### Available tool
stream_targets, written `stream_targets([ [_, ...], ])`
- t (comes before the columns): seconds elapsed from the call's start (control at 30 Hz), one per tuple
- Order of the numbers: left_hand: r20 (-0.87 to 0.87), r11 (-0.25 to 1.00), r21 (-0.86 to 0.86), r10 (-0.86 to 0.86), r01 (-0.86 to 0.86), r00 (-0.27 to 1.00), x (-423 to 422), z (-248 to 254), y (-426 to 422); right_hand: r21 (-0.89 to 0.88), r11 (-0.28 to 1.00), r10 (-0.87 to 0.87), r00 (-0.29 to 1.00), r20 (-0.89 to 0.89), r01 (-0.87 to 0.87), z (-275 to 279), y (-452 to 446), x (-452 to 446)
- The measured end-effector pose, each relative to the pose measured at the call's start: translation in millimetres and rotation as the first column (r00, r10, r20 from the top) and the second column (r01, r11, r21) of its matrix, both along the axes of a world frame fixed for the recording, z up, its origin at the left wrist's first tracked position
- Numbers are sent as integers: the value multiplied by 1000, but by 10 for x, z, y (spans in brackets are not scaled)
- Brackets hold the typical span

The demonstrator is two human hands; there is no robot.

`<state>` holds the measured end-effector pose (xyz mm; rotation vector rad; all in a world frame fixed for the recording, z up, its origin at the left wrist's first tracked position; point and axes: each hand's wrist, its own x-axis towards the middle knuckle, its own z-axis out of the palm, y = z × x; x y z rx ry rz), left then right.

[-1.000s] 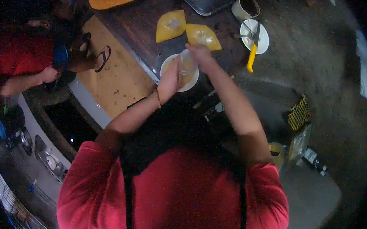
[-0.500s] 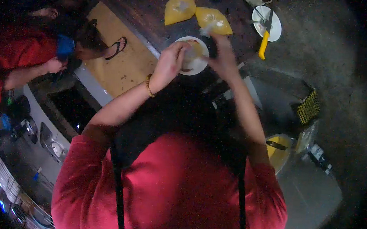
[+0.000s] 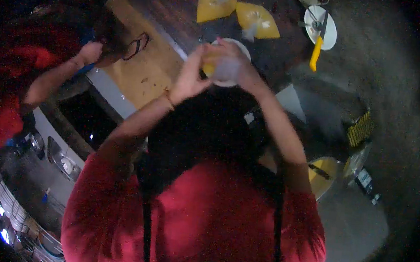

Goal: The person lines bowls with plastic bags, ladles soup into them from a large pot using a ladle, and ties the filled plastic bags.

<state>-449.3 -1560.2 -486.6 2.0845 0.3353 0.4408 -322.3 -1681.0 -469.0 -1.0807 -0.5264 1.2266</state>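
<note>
1. The left hand point(image 3: 190, 78) is curling its fingers around a blurry clear bag point(image 3: 227, 70), over the white bowl point(image 3: 243, 48).
2. The right hand point(image 3: 245, 74) is touching it; I can't tell how closed its fingers are.

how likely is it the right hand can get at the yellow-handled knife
Probably yes: nothing visible blocks the way, and the knife has its handle jutting past the white plate. The right hand looks busy with clear plastic, though, so may need freeing first.
</note>
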Motion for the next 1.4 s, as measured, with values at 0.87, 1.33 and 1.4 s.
stream_targets([
  [0.87, 59, 600, -154, -788, 785, 613, 874, -179, 181, -174, 847, 136, 112, 984, 503, 196, -194, 37],
  [1.33, 75, 857, 28, -516, 515, 853, 669, -363, -49, -748, 615, 192, 872, 450, 250, 139, -222, 183],
  [1.4, -3, 798, 256, -563, 545, 826, 649, -511, -61, -819, 550, 178, 935, 306, 163, 320, -42, 245],
])
